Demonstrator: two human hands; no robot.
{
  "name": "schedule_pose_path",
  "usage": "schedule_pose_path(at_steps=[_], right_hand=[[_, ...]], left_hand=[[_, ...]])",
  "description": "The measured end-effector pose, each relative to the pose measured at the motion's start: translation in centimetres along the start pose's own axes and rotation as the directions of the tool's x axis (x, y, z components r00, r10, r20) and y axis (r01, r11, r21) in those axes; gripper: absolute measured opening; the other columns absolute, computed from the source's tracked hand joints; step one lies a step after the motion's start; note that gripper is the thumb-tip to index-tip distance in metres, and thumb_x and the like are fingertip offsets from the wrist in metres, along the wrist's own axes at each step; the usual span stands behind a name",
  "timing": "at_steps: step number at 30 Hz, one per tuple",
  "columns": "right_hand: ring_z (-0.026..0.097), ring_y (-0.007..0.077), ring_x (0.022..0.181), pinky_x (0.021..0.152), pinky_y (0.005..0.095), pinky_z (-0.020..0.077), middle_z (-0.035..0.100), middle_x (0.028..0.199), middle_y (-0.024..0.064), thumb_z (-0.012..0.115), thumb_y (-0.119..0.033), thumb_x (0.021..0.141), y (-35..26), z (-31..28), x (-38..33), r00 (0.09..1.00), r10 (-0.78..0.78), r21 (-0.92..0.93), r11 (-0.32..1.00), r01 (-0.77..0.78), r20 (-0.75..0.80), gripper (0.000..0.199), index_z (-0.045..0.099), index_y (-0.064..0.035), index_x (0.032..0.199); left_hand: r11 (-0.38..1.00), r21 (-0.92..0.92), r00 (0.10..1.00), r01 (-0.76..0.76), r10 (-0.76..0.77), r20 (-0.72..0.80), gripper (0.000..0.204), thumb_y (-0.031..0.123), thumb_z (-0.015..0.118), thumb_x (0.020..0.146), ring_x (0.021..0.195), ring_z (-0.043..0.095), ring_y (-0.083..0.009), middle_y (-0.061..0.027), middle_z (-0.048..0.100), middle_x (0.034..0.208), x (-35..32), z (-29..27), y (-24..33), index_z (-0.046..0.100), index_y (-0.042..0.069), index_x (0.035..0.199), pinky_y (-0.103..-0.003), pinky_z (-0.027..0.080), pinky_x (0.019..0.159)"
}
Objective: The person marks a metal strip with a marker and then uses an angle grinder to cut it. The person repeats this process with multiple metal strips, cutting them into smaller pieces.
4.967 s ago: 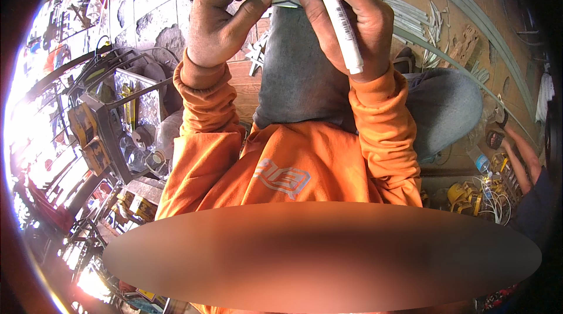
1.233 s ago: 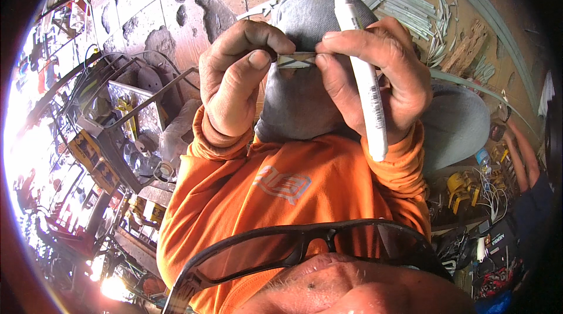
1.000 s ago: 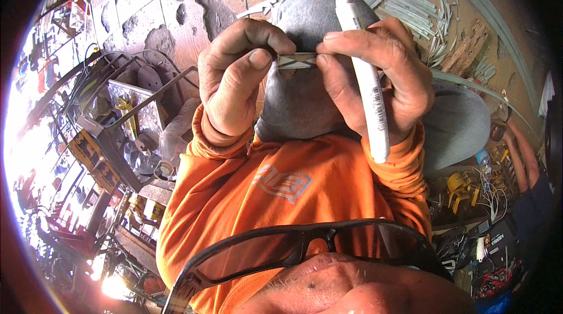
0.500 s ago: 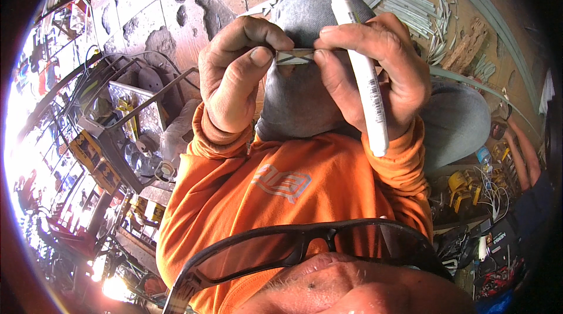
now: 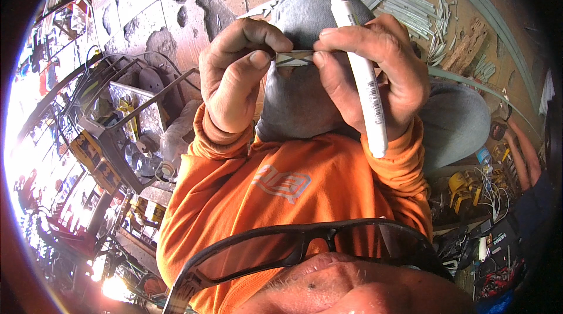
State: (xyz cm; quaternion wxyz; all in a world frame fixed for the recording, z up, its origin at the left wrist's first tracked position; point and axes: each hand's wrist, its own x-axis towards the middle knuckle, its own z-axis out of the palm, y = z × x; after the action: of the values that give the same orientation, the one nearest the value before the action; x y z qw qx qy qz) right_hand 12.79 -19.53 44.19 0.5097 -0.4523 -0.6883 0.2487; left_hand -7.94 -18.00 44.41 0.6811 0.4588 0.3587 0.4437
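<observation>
Between my two hands, above the grey cloth over my knee, is a small flat pale piece (image 5: 294, 58) with dark crossing lines on it. My left hand (image 5: 239, 73) pinches its left end between thumb and forefinger. At its right end, the thumb and forefinger of my right hand (image 5: 381, 70) pinch it too. A white marker (image 5: 368, 94) also rests in my right hand, passing under the forefinger, its dark tip pointing up and away from me. The ends of the pale piece are hidden by my fingertips.
Many pale thin strips (image 5: 404, 6) lie on the tiled floor ahead, beside a rough wood chunk (image 5: 466, 44). To the left stands a metal frame (image 5: 141, 108) with cables. Another person's arm (image 5: 519, 155) shows at far right, near yellow tools (image 5: 463, 188).
Almost nothing differs. The pale piece and my fingers have shifted very slightly, and both hands keep the same pinch.
</observation>
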Motion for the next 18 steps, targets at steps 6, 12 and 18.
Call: schedule_pose_path(at_steps=[6, 12, 18], right_hand=[[0.059, 0.0159, 0.07, 0.067, 0.0279, 0.0481, 0.074, 0.084, 0.0047, 0.079, 0.006, 0.073, 0.2, 0.0, 0.0, 1.0, -0.014, 0.007, 1.0, 0.014, 0.002, 0.032, 0.07, -0.0043, 0.102], [0.061, 0.0163, 0.071, 0.067, 0.0282, 0.0492, 0.074, 0.084, 0.005, 0.079, 0.005, 0.074, 0.0, -0.1, 0.0, 1.0, 0.008, 0.004, 1.0, -0.008, 0.022, 0.031, 0.07, -0.0037, 0.102], [0.061, 0.0166, 0.071, 0.068, 0.0288, 0.0506, 0.074, 0.084, 0.0053, 0.08, 0.005, 0.074, 0.0, 0.0, 0.1, 1.0, -0.01, 0.015, 1.0, 0.009, 0.002, 0.032, 0.07, -0.0034, 0.103]], left_hand=[[0.998, -0.068, 1.0, 0.017, -0.017, 0.0, 0.025, 0.007, 0.054, 0.086, 0.082, 0.062, -0.016, -0.0137, 0.064, 0.099, -0.2, -0.1, -0.2, 0.06, -0.01, 0.104, -0.027, 0.049, 0.075], [0.994, 0.107, 0.999, 0.033, -0.029, -0.04, 0.023, 0.001, 0.067, 0.081, 0.082, 0.06, -0.0134, -0.0106, 0.064, 0.097, -0.5, 0.4, 0.0, 0.061, -0.006, 0.102, -0.026, 0.047, 0.075], [0.976, 0.215, 0.995, -0.045, 0.062, -0.073, 0.017, 0.002, 0.072, 0.082, 0.078, 0.058, -0.0098, -0.0054, 0.065, 0.086, -0.2, 1.3, -0.1, 0.062, -0.002, 0.096, -0.024, 0.044, 0.072]])
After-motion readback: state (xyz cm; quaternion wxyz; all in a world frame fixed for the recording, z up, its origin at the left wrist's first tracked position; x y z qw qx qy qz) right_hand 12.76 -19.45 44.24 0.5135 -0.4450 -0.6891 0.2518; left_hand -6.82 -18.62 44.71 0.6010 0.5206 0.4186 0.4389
